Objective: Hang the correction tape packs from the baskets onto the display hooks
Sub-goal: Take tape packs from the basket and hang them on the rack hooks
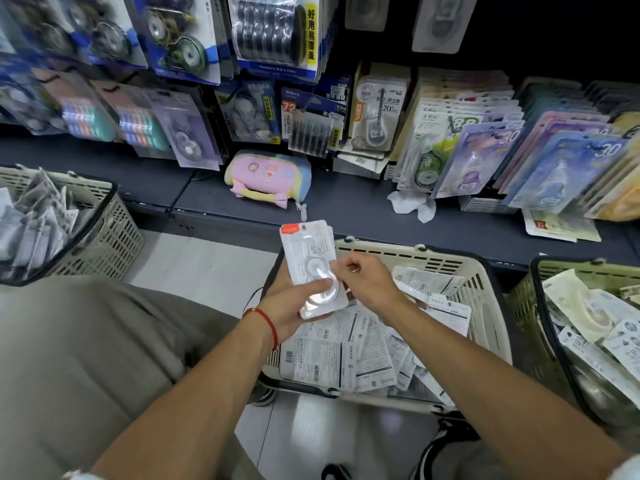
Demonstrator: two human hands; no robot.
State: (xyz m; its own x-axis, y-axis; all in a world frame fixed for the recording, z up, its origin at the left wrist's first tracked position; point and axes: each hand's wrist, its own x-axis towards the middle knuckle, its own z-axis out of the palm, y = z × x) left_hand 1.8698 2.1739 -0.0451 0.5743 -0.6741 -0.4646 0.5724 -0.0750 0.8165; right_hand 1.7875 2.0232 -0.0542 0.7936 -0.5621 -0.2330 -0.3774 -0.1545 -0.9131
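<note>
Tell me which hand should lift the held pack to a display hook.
Probably the left hand: it already grips the correction tape pack from below, while the right hand only pinches its edge above the basket.

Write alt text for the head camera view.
Both hands, left hand and right hand, hold a small stack of white correction tape packs above a beige basket full of packs. Behind it, a dark shelf carries hanging stationery and a pink pouch.

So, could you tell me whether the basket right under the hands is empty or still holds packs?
Still holds packs: the basket has many white packs piled loosely inside.
</note>
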